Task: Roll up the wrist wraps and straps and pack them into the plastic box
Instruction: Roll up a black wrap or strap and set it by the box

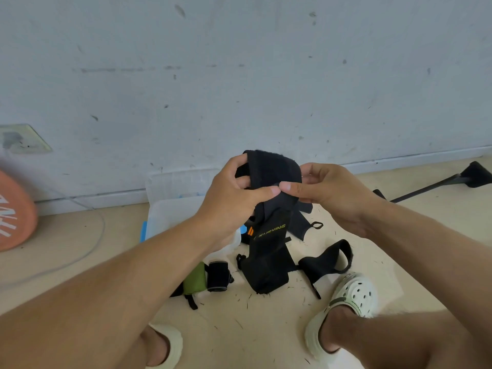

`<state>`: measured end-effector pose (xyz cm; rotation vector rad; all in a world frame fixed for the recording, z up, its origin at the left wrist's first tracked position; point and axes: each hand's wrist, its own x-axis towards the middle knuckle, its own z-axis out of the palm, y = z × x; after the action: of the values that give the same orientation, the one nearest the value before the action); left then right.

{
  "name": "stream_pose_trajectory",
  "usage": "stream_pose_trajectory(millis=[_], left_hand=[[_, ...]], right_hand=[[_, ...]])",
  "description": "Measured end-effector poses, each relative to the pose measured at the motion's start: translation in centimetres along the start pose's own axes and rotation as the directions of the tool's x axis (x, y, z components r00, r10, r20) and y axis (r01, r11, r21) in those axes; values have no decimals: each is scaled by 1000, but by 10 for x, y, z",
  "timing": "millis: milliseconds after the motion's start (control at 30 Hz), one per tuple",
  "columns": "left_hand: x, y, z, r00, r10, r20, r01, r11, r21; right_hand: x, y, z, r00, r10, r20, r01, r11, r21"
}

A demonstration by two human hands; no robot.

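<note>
A black wrist wrap (269, 177) is held up in front of the wall by both hands. It is gripped by the left hand (234, 193), whose fingers are curled round its left edge and whose thumb is pressed against its front. It is pinched by the right hand (332, 195) between thumb and forefinger, right where the left thumb ends, so the two hands are nearly touching. The wrap's tail, printed with yellow lettering, is hung down below the hands to the floor. The translucent plastic box (173, 209) is seen just behind and below the left hand, partly hidden by the forearm. Below the hands, a rolled black wrap (218, 275), a green item (195, 279) and a looped black strap (330, 259) are laid on the floor.
</note>
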<state>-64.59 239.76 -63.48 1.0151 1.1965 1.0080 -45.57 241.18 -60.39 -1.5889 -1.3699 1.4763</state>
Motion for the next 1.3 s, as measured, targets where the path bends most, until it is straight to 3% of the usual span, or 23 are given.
stream_pose_trajectory(millis=[400,600,800,1133,1200,1300], left_hand=[[-3,1,3,996,92,-17,-90,989,120],[-2,1,4,999,9,35,-10,1000,25],[-3,0,5,999,8,54,-9,1000,5],[-6,-3,10,997,-55,-54,51,996,-67],[-6,-2,11,996,-62,-69,55,993,-100],[-1,2,7,985,-103,-135,73,976,-205]], right_hand=[[-2,-1,10,1000,-1,-20,3,994,106],[-2,-2,10,996,-44,-76,60,974,220],[0,-2,10,998,-47,-45,55,978,201],[4,1,11,991,-102,-86,117,974,194],[5,2,10,994,-93,-57,102,976,192],[7,7,6,991,0,135,-10,997,78]])
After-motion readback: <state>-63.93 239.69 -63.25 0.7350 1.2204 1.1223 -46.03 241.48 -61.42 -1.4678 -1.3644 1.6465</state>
